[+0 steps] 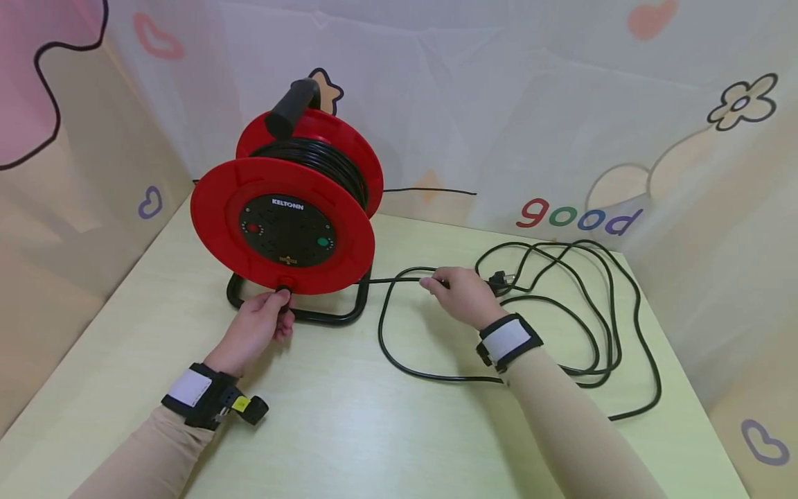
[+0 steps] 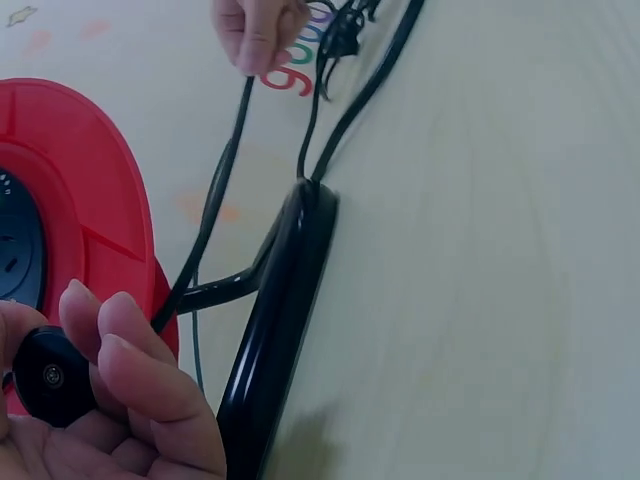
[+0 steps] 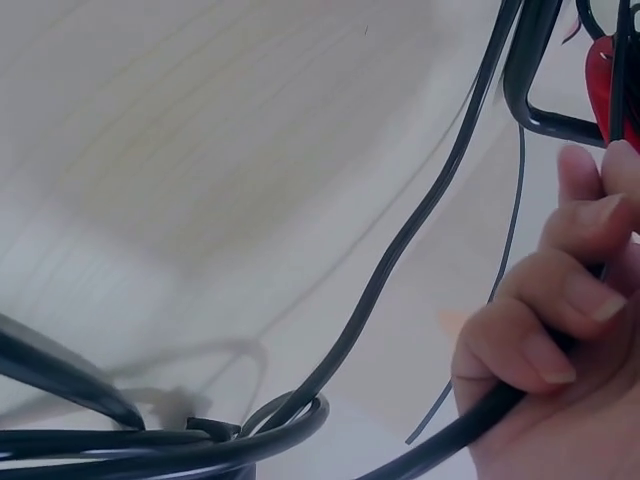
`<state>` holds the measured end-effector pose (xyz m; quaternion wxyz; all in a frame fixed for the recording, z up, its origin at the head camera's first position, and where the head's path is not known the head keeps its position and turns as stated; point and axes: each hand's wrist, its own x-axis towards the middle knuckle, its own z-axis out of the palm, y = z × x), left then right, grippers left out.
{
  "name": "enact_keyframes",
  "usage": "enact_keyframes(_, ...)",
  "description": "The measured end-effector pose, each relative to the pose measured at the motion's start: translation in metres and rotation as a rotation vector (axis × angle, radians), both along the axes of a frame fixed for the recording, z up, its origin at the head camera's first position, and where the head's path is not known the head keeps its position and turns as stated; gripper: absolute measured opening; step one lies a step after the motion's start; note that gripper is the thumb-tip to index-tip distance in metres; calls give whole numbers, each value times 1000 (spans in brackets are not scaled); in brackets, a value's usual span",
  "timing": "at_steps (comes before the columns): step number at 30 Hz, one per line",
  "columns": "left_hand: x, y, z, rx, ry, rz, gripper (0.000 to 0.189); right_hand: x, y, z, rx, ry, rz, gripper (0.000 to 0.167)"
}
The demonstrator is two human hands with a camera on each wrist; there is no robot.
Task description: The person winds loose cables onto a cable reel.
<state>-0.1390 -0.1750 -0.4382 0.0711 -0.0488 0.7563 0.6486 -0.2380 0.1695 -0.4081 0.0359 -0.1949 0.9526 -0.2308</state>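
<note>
A red cable reel (image 1: pixel 352 256) with a black socket panel stands on a black tube frame (image 1: pixel 327 319), black cable (image 1: pixel 312 154) wound between its discs. At the lower rim of the front disc, my left hand (image 1: pixel 258 326) grips a black knob (image 2: pixel 55 376). To the right of the reel, my right hand (image 1: pixel 460 294) holds the black cable (image 1: pixel 389 280) running out from the drum, its fingers curled round it in the right wrist view. Loose loops of cable (image 1: pixel 636 326) lie under and beyond the right arm, with a black plug (image 1: pixel 499 280) just past that hand.
The pale table (image 1: pixel 349 416) meets a printed cloth backdrop (image 1: pixel 436 104) behind and at both sides. A black carrying handle (image 1: pixel 291 107) juts up from the reel's top. Cable loops spread over the table's right part.
</note>
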Motion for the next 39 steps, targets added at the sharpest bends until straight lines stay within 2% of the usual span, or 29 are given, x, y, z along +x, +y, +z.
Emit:
enact_keyframes(4, 1, -2, 3, 88, -46, 28, 44, 0, -4, 0, 3, -2, 12, 40)
enact_keyframes(8, 1, -4, 4, 145, -44, 46, 45, 0, -7, 1, 7, -3, 31, 41)
enact_keyframes(19, 6, -15, 7, 147, 13, 100, 50, 1, -23, 2, 35, -22, 56, 37)
enact_keyframes(25, 8, -22, 11, 160, 21, 149, 54, 2, -32, 1, 31, -23, 70, 37)
enact_keyframes(31, 10, -23, 14, 169, 43, 220, 54, 3, -40, -2, 25, 9, 108, 30)
enact_keyframes(39, 11, -25, 20, 307, 90, 358, 42, 4, -48, -4, -6, 1, 141, 28)
